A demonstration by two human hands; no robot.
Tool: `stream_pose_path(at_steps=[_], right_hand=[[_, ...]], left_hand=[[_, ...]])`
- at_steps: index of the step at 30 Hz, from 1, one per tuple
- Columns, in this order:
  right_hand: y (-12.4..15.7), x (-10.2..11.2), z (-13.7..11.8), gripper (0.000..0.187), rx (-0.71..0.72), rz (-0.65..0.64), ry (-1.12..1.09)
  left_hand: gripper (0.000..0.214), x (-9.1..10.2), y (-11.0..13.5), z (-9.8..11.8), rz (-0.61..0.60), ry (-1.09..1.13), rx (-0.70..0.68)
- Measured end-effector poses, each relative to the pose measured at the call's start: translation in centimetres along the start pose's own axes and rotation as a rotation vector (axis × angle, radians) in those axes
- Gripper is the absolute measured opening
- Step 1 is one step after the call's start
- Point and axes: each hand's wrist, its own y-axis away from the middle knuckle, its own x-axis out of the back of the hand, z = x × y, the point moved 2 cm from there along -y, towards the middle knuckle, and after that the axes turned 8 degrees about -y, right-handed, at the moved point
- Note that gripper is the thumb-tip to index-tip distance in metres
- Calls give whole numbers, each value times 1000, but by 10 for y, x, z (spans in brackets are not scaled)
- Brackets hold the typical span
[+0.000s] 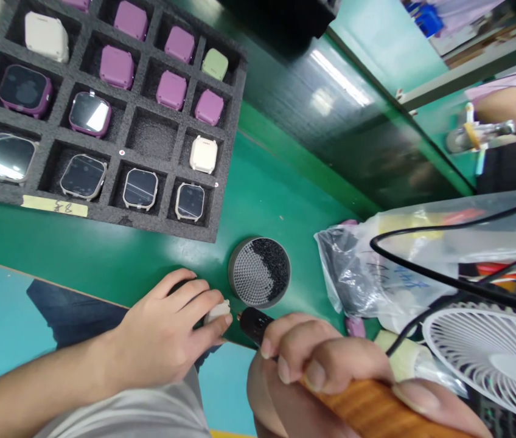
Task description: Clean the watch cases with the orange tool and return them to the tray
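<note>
My left hand [176,322] is closed around a small cream watch case [218,311] at the bench's front edge; the fingers hide most of it. In my right hand [331,359] is an electric screwdriver [256,323] with an orange wood-look handle and a black nose. Its tip points left at the watch case, a small gap away. Just beyond both hands stands a round grey dish [242,273] with a studded floor and many tiny black pieces, apparently screws, heaped on its right side.
A dark foam tray [194,230] of purple, cream and green watch cases fills the upper left of the green bench [280,182]. Rightward lie a clear plastic bag [353,274], a black cable [422,275] and a white fan [495,353]. A dark glossy panel [313,115] stands behind.
</note>
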Motion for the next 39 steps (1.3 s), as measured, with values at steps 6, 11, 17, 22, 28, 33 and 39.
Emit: stream_pose_path(at_steps=[6, 11, 17, 22, 28, 33, 39], right_hand=[[13, 15, 4, 36, -66, -33, -29], [-3, 31, 0, 51, -262, -182, 1], [-35, 28, -14, 47, -541, -444, 67], [-34, 23, -9, 50, -483, -410, 0], [-15, -4, -1, 35, -87, -75, -50], [-8, -3, -1, 55, 55, 117, -14], [-20, 17, 2, 48, 77, 178, -5]], left_hand=[[23, -1, -1, 0, 3, -2, 8], [22, -1, -2, 0, 13, 1, 10], [22, 0, -2, -1, 5, -5, 16], [21, 1, -2, 0, -7, -3, 26], [21, 2, -1, 0, -31, -33, 10], [43, 8, 1, -2, -136, -50, -55], [36, 8, -1, 0, -125, -61, -7]])
